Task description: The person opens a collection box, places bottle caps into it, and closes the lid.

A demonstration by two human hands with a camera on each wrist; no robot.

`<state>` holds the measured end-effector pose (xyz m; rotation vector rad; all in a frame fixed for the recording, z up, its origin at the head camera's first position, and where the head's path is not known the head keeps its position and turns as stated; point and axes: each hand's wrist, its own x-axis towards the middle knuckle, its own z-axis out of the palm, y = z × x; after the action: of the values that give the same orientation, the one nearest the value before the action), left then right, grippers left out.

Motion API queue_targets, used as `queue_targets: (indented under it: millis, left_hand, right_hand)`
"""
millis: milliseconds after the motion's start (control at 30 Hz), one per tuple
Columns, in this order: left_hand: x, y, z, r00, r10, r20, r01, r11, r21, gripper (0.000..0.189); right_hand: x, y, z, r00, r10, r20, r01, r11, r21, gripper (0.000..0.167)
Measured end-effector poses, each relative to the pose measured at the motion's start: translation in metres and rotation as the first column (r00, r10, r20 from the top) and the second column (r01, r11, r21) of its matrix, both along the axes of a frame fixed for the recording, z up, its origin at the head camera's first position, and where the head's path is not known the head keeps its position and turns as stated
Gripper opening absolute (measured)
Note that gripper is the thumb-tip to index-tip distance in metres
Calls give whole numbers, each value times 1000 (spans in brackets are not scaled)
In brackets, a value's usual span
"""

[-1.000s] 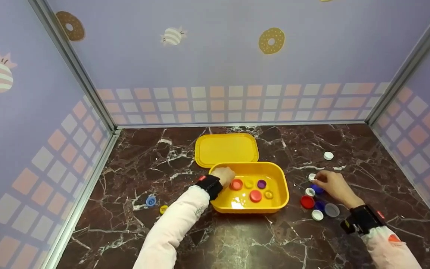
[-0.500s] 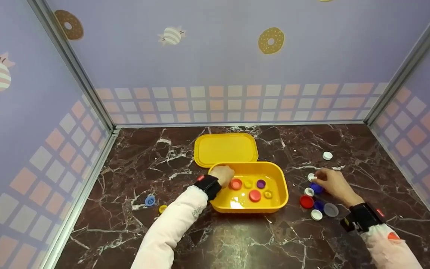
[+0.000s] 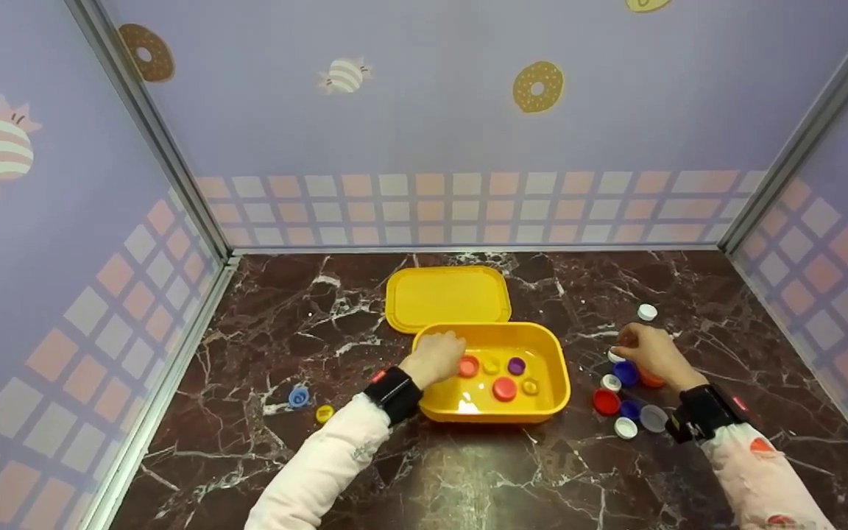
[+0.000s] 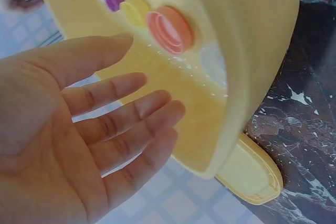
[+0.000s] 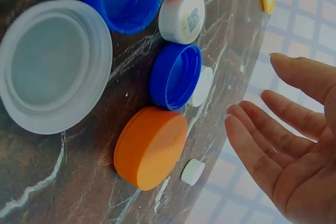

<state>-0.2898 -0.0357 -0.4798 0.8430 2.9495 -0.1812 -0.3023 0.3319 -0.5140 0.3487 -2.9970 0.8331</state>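
Note:
My left hand (image 3: 435, 358) hovers over the left end of a yellow plastic box (image 3: 494, 417). In the left wrist view its palm faces the camera, fingers loosely bent, holding nothing. Inside the box lie bottle caps: two coral ones, including a larger cap (image 3: 504, 389), a purple cap (image 3: 516, 366) and small yellow ones. My right hand (image 3: 656, 355) is raised over a cluster of caps, its thumb and fingers apart with nothing between them. Nearest to it are a blue cap (image 5: 176, 76), an orange cap (image 5: 150, 148) and a white cap (image 5: 201, 87).
The yellow lid (image 3: 447, 298) lies flat behind the box. A red cap (image 3: 606, 401), a translucent cap (image 3: 653, 418) and several others lie right of the box. One white cap (image 3: 647, 312) sits farther back. Left are a light blue cap (image 3: 298, 396) and a yellow cap (image 3: 324, 414).
My left hand has risen out of the box. My right hand has lifted a little off the caps, and the orange cap under it now shows in the head view.

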Motion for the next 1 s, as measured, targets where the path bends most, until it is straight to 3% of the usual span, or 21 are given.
queue_targets:
  millis: [133, 300, 333, 433, 533, 567, 800, 1000]
  left_hand:
    - [4, -17, 5, 1000, 6, 2, -6, 996, 84, 20]
    - [4, -51, 16, 997, 71, 16, -73, 975, 212, 22]
    - [-1, -61, 12, 997, 74, -18, -67, 969, 237, 23]
    - [-2, -82, 15, 992, 114, -53, -95, 954, 285, 23]
    - [-2, -102, 13, 985, 145, -90, -110, 944, 311, 26]
    - [2, -106, 19, 983, 169, -70, -140, 940, 310, 27]
    - [9, -135, -4, 963, 267, -25, -248, 923, 293, 30]
    - [15, -148, -22, 953, 302, 8, -292, 914, 283, 29]
  right_hand:
    - [-4, 3, -4, 999, -8, 53, 6, 1000, 29, 30]
    - [-9, 5, -8, 996, -17, 91, 13, 999, 45, 32]
    - [-10, 4, -9, 995, -16, 97, 11, 999, 45, 31]
    - [-12, 3, -10, 993, -20, 118, 14, 999, 45, 31]
    - [-13, 1, -10, 991, -22, 133, 16, 999, 47, 30]
    - [-13, 0, -10, 991, -23, 135, 17, 999, 50, 30]
    - [-17, -5, -11, 992, -23, 123, 10, 995, 103, 29]
    - [-17, -7, -14, 994, -16, 104, 3, 992, 127, 38]
